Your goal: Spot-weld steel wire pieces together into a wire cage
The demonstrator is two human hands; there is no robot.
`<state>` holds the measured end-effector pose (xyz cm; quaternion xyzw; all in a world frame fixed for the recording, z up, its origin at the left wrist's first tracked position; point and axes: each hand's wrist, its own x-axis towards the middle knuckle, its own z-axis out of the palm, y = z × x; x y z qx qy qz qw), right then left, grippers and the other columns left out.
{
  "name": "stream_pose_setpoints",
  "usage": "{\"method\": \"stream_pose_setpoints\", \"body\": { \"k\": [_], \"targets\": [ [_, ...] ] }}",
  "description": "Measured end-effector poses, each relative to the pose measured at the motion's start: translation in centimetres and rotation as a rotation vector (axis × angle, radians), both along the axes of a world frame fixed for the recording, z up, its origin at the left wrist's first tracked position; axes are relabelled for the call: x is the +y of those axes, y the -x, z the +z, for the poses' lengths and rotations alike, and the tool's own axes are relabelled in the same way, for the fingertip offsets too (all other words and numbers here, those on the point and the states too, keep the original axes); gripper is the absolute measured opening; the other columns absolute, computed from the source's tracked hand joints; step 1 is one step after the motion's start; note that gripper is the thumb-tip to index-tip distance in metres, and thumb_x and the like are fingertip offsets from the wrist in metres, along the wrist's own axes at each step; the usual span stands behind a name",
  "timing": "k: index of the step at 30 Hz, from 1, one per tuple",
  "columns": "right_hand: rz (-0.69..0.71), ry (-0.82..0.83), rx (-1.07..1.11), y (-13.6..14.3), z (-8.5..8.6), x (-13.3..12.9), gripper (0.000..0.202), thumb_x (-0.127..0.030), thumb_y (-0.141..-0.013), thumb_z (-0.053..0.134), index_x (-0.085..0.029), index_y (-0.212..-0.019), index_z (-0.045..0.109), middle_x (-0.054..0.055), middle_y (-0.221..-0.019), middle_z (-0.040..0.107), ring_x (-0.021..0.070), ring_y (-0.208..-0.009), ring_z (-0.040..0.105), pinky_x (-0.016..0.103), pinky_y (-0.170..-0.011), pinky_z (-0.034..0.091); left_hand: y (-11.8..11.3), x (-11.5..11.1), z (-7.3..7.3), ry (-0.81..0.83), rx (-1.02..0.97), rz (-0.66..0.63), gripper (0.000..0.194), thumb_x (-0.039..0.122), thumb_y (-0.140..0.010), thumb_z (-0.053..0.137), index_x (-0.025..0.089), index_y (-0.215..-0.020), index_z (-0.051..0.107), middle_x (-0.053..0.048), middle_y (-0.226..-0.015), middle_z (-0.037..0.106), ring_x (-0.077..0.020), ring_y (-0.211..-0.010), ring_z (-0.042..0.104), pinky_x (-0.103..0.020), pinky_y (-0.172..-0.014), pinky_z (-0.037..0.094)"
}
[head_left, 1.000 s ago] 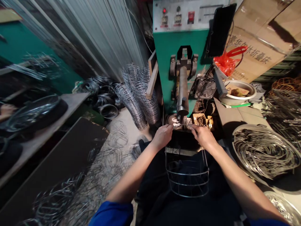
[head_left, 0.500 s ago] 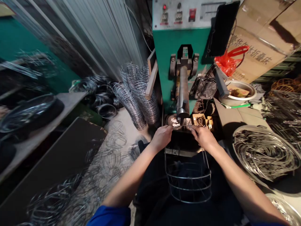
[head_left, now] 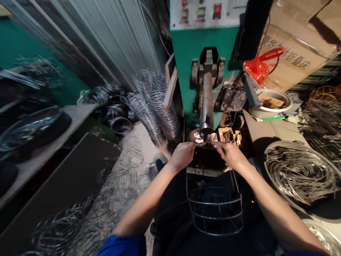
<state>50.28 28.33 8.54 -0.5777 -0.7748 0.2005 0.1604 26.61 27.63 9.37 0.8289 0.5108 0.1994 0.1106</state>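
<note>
Left hand (head_left: 183,155) and right hand (head_left: 229,154) side by side under the machine's arm (head_left: 207,103), fingers of both pinched closed on the top wire of a wire basket (head_left: 215,208). Wire stretched between the two sets of fingers, just below the arm's tip. Basket hanging down from the fingers toward the lap. Small sparks below the left fingers. Fan (head_left: 234,99) up and right of the right fingers; stacked wire rings (head_left: 156,106) up and left of the left fingers.

Wire basket (head_left: 215,209) (bare metal, half-built) hangs upright, its top wire under the welder's electrode (head_left: 207,128).
</note>
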Motion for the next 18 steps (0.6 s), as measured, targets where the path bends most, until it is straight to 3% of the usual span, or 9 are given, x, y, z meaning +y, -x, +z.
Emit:
{"method": "stream_pose_setpoints", "body": {
  "k": [6, 10, 14, 18],
  "targets": [
    [0.024, 0.005, 0.051, -0.3, -0.8, 0.2, 0.03, -0.03, -0.099, 0.05, -0.021, -0.117, 0.072, 0.009, -0.096, 0.074, 0.0247, -0.085, 0.07, 0.032, -0.08, 0.055, -0.1, 0.0, 0.0, 0.006, 0.001, 0.01, 0.027, 0.013, -0.094, 0.045, 0.017, -0.072, 0.06, -0.004, -0.068, 0.063, -0.0148, -0.063, 0.058, -0.025, -0.06, 0.037],
    [-0.008, -0.019, 0.065, 0.1, -0.4, 0.1, 0.028, -0.028, -0.098, 0.05, -0.022, -0.112, 0.074, 0.008, -0.092, 0.074, 0.0242, -0.081, 0.069, 0.032, -0.077, 0.054, 0.1, -0.1, -0.3, 0.009, -0.013, -0.002, 0.026, 0.012, -0.093, 0.045, 0.016, -0.074, 0.062, -0.005, -0.07, 0.064, -0.0154, -0.064, 0.059, -0.025, -0.06, 0.037],
    [-0.028, 0.072, 0.106, 0.4, 0.6, -0.4, 0.026, -0.029, -0.098, 0.05, -0.02, -0.104, 0.073, 0.005, -0.074, 0.07, 0.0199, -0.06, 0.065, 0.029, -0.063, 0.052, 0.1, 0.1, -0.7, -0.009, -0.084, -0.005, 0.024, 0.015, -0.093, 0.045, 0.016, -0.077, 0.064, -0.005, -0.07, 0.064, -0.016, -0.064, 0.059, -0.026, -0.061, 0.038],
    [-0.041, 0.239, 0.368, -0.8, 0.8, -2.4, 0.029, -0.042, -0.096, 0.054, -0.017, -0.096, 0.069, -0.002, -0.058, 0.058, 0.0152, -0.043, 0.058, 0.024, -0.047, 0.046, 0.1, -0.1, -1.1, 0.029, -0.232, 0.014, 0.024, 0.023, -0.093, 0.048, 0.016, -0.078, 0.066, -0.005, -0.07, 0.063, -0.0158, -0.064, 0.057, -0.027, -0.064, 0.039]
  ]
}}
